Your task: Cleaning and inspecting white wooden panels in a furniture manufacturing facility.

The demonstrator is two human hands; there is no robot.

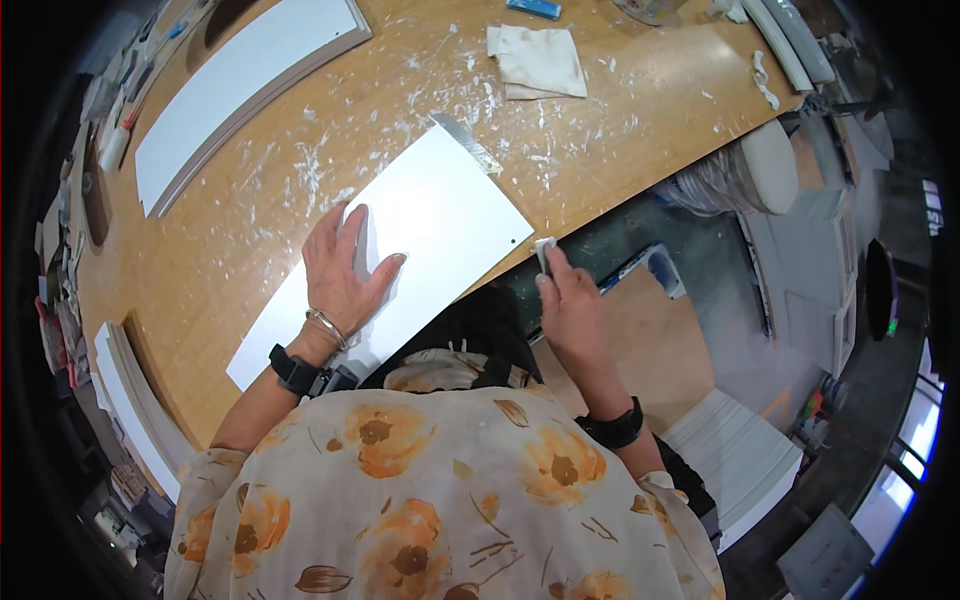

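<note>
A white panel (442, 200) with a small dark hole near its right corner lies on the wooden workbench, reaching over the front edge. My left hand (342, 270) rests on it with fingers spread and thumb apart. Just right of the panel's corner, my right hand (573, 305) is closed on a small whitish wad (543, 250) beside the bench's front edge. I cannot tell whether that wad is folded cloth or a pad. A greyish translucent strip (468, 143) sticks out from under the panel's far edge.
The workbench (400, 85) is specked with white. A folded off-white cloth (540, 62) and a blue object (533, 8) lie farther back. Stacked white panels (250, 80) stand far left, more (140, 410) at near left. Right of the bench are stacked boards (735, 455) and a rounded stool-like thing (765, 165).
</note>
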